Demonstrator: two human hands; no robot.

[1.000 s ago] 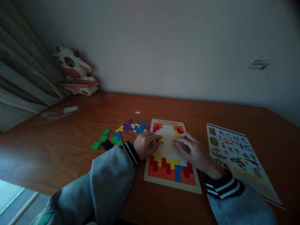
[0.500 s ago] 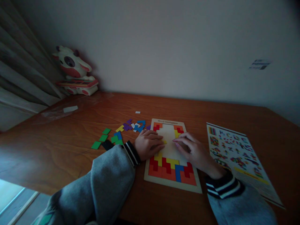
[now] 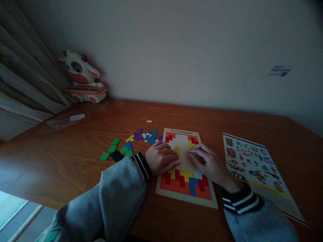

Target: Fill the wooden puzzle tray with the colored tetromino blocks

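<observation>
Biggest first: a smooth, plain wall behind a reddish-brown wood-grain table, with a limp, pleated curtain on the left. Fuzzy grey sleeves end in dark ribbed cuffs with pale stripes. Right of the hands there's a flat printed sheet, and in the back left corner a glossy, plastic-looking cow toy with a keyboard.

The puzzle board lies flat between the hands, a pale wood-look rectangle with a raised border, blocky tiles at both ends and a bare middle. The left hand lies palm down over its left side, fingers side by side, partly covering a yellow piece (can't tell if it's gripping it or just resting there). The right hand is over the right side, thumb and fingertips close together; can't tell if anything's pinched.

Counts: one board, one sheet, one cow. Left of the board I get five green squares, one black piece, three blue, three purple and one yellow, all angular. The white bits overlap too much to count, except one lone rectangle farther back.
</observation>
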